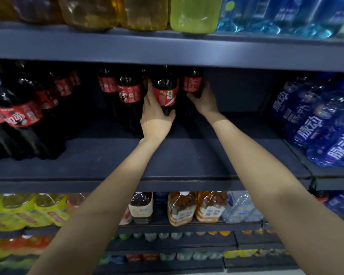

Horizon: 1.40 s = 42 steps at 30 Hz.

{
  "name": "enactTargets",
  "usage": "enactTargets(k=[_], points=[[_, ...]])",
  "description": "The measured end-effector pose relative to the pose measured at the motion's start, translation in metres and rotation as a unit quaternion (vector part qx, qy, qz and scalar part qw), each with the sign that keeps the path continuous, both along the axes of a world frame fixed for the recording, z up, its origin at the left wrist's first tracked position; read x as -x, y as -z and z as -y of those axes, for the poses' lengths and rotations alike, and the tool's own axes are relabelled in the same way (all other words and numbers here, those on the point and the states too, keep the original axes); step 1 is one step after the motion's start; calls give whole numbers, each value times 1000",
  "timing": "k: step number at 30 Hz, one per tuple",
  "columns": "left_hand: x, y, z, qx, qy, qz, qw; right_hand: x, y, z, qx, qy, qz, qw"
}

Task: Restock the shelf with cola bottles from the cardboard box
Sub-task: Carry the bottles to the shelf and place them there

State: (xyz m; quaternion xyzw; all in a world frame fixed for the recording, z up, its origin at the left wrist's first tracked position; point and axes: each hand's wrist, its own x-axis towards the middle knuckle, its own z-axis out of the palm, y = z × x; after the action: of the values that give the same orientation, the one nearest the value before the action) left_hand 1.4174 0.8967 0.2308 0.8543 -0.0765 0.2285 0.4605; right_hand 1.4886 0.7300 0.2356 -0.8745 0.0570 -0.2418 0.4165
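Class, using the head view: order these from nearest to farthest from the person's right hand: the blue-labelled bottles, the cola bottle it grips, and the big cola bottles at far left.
1. Cola bottle, in the right hand.
2. Blue-labelled bottles, along the shelf's right.
3. Big cola bottles, far left.

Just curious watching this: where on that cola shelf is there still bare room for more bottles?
Bare shelf lies right of the right hand, up to the blue bottles, and along the front edge. Left is crowded with cola bottles.
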Motion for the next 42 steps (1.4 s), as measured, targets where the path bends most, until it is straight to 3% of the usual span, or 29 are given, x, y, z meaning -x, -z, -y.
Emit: enactTargets(k=[7,10,13,17,20,26,30,32,37,42], points=[[39,-10,-15,28,33,-82,996,67,-7,-8,37,2,-30,999],[71,-11,-15,112,95,-99,984,124,-1,-7,24,11,24,999],[112,-7,-5,191,174,-65,964,192,7,-5,100,55,97,989],[165,17,17,197,255,-6,947,283,33,5,126,124,188,966],[205,44,38,189,303,-24,934,357,63,20,112,168,192,960],[293,117,103,64,407,-192,891,516,140,64,42,242,51,968],[360,166,170,-85,457,-298,834,632,187,110,-27,304,-67,950],[405,187,205,-117,470,-344,805,693,206,138,-63,322,-134,935],[518,249,290,-233,509,-418,715,840,242,204,-169,364,-320,858],[624,291,373,-308,510,-464,655,971,261,259,-288,456,-372,755]])
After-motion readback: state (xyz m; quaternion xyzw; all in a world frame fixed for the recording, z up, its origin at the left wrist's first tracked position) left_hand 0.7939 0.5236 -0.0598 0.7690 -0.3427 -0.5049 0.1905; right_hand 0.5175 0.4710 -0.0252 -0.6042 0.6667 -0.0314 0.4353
